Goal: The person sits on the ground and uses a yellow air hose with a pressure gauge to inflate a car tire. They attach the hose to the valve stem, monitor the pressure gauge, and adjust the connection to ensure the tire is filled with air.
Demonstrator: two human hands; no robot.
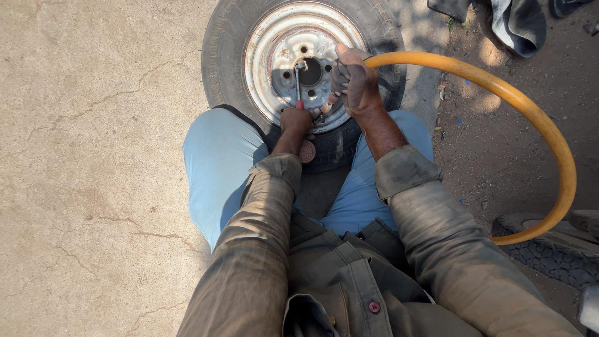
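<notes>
Cracked concrete ground (93, 187) carries a wheel (304, 62) lying flat before the person's knees. Over its rim, the left hand (296, 120) grips a screwdriver (298, 84) reaching toward the hub; the right hand (354, 78) clasps a yellow hose (530, 112).

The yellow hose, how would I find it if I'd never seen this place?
Start at the big tyre with the rusty white metal rim lying on the ground between the person's knees. The person's right hand holds one end of the yellow hose against that rim. It is the only bright, curving thing, looping away over the dirt.
</notes>
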